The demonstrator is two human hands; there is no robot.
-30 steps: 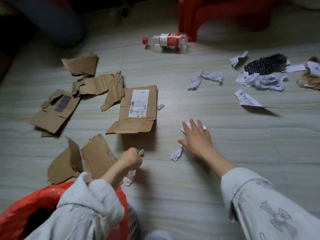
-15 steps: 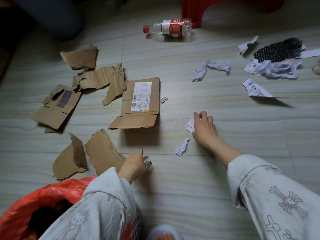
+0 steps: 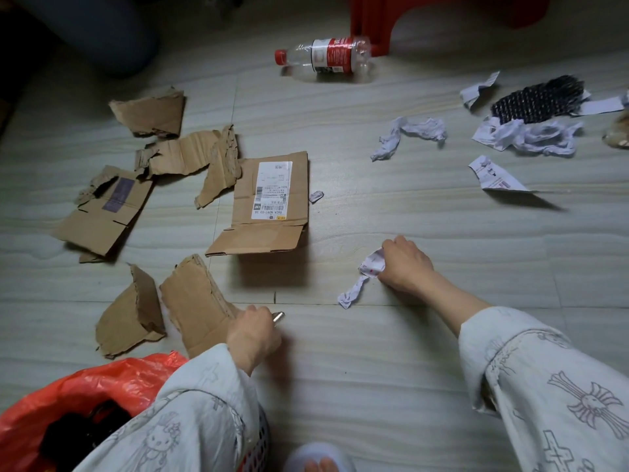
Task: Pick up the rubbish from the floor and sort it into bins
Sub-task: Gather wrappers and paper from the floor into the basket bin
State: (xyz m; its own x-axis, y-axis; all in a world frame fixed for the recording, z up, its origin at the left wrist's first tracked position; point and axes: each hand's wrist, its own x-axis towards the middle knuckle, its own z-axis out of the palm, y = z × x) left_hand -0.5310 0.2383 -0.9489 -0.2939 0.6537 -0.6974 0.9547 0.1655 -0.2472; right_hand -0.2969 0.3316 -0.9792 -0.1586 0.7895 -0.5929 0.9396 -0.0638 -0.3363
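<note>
1. Our right hand (image 3: 405, 264) pinches a crumpled paper scrap (image 3: 372, 265) at the floor (image 3: 374, 369).
2. Our left hand (image 3: 253, 335) grips a small metal piece (image 3: 278, 316).
3. Cardboard pieces (image 3: 269, 202), a bottle (image 3: 326, 56) and more paper (image 3: 408, 132) remain; the red-lined bin (image 3: 85, 386) sits near us.

bare floor (image 3: 357, 369) runs open between the torn cardboard pieces (image 3: 190, 206) toward its left edge and the crumpled paper scraps (image 3: 510, 134) toward its right. a plastic bottle (image 3: 323, 56) and red stool (image 3: 425, 18) block the far edge.
</note>
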